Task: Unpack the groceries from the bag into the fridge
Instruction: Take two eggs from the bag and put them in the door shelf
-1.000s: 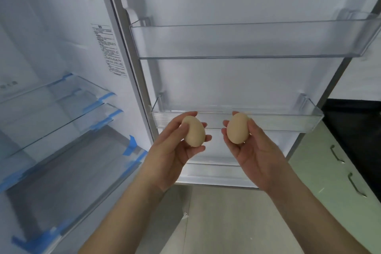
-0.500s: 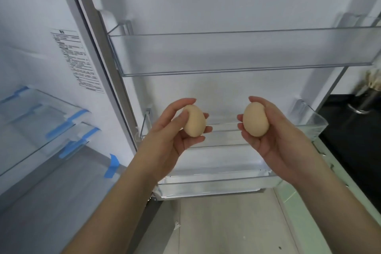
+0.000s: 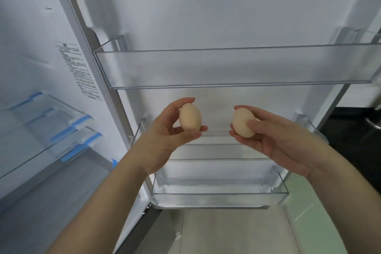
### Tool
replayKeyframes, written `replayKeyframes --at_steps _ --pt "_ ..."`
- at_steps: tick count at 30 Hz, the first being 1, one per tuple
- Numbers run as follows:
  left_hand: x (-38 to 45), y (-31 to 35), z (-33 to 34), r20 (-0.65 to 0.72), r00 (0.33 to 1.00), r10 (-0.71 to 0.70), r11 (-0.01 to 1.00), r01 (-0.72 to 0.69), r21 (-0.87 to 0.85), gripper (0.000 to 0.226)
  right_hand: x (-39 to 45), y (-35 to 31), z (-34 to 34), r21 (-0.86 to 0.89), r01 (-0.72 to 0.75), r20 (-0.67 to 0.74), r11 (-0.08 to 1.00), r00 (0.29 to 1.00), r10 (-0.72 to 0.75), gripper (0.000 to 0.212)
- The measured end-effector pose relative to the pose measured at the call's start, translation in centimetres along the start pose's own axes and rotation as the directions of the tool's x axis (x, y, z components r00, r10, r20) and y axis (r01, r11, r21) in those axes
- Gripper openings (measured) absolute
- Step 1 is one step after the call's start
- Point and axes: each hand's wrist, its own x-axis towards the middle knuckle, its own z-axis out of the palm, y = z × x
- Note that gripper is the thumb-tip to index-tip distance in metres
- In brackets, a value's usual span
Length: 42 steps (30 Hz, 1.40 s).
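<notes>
Eggs fill both hands in front of the open fridge door [image 3: 216,16]. The left hand [image 3: 165,136] pinches a pale brown egg, the left egg [image 3: 190,117], upright between its thumb on the near side and its fingers curled over the top and far side. The right hand [image 3: 282,136] cradles a second egg of the same colour, the right egg [image 3: 243,122], on its curled fingers, with the thumb laid across the egg's right side. The two eggs are level with each other and apart, with a gap between them.

Both eggs hang in the air before the inner face of the door, below the upper door bin [image 3: 237,68], a long clear plastic tray across the door. Just beyond and below the hands is the middle door bin [image 3: 309,130], also clear, partly hidden by the hands. Lower still and nearer is the bottom door bin [image 3: 218,189], again clear plastic. Neither egg touches any bin.

To the left lies the fridge's main compartment, with clear glass shelves [image 3: 47,121] edged with blue tape strips [image 3: 82,121]. A printed label [image 3: 78,72] is stuck on the inner side wall near the door hinge; its text is too small to read. Pale floor [image 3: 237,233] shows beneath the door, and a dark surface [image 3: 354,130] sits at the far right edge.
</notes>
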Motion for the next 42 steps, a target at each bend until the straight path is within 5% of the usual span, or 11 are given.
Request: replayKeyframes --at_steps 4,9,13,22,30,37,42 --pt "0.7 0.3 -1.0 -0.049 0.999 0.007 0.948 0.009 0.318 0.06 0.7 -0.8 -0.6 -0.223 0.046 0.017 0.974 0.999 -0.043 0.044" --pt "2.1 0.7 -1.2 -0.104 0.992 0.067 0.723 0.023 0.69 0.059 2.6 -1.1 -0.6 -0.501 0.076 0.061 0.862 0.997 -0.052 0.038" --pt "3.2 0.6 -1.3 -0.024 0.998 0.052 0.533 -0.008 0.846 0.066 4.4 -0.1 -0.4 -0.762 0.072 0.042 0.643 0.997 -0.062 0.037" --pt "4.5 1.0 -0.2 -0.022 0.987 -0.159 0.217 0.057 0.975 0.06 7.0 1.2 -0.3 -0.928 0.017 0.036 0.371 0.998 0.042 0.04" --pt "5.9 1.3 1.1 -0.012 0.95 -0.312 0.116 0.051 0.992 0.028 7.9 1.1 1.1 -0.996 0.073 0.078 0.045 0.991 0.104 0.045" --pt "6.0 1.4 1.4 -0.005 0.933 -0.361 0.095 0.042 0.995 0.05 8.3 1.5 1.2 -0.998 0.035 0.039 0.044 0.996 0.085 0.047" --pt "6.2 1.1 1.2 0.01 0.938 -0.347 0.147 0.044 0.988 0.034 8.5 1.5 0.9 -1.0 0.007 0.008 0.019 0.997 0.075 0.05"
